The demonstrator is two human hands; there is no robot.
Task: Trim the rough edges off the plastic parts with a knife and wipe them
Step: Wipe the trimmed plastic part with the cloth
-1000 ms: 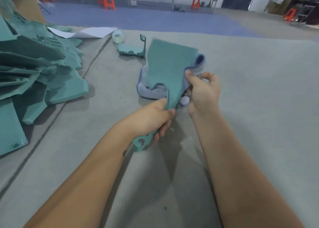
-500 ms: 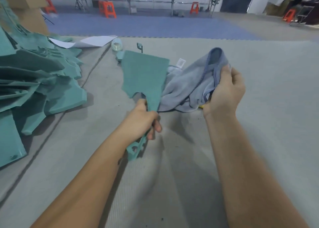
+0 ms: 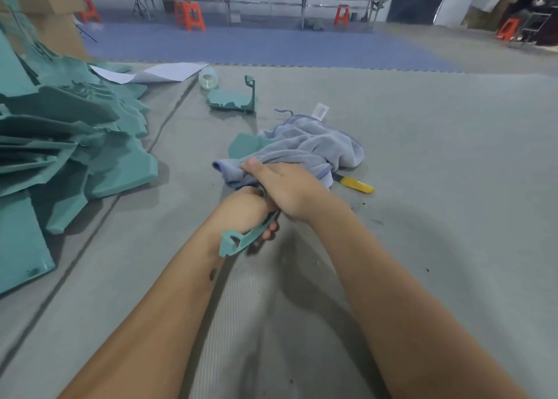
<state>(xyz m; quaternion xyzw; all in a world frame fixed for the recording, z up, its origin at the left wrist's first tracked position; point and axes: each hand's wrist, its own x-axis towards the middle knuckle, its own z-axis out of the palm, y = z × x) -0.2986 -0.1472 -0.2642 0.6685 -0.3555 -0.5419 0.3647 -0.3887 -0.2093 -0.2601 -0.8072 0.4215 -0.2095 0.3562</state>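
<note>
My left hand (image 3: 246, 213) grips the narrow end of a teal plastic part (image 3: 241, 241), whose hooked tip sticks out below my fist. Its wide end (image 3: 243, 146) shows beyond a light blue cloth (image 3: 305, 148) draped over it. My right hand (image 3: 283, 184) holds the cloth against the part, thumb on top. A yellow-handled knife (image 3: 356, 185) lies on the grey mat just right of the cloth, its blade end hidden under the fabric.
A big heap of teal plastic parts (image 3: 66, 145) fills the left side. Another teal part (image 3: 234, 98) and a roll of clear tape (image 3: 208, 78) lie farther back, with white paper sheets (image 3: 169, 71). Grey mat (image 3: 437, 172) stretches to the right.
The part has dropped from upright to low and flat. My right hand came back from the right with the cloth and laid it over the part, uncovering the knife.
</note>
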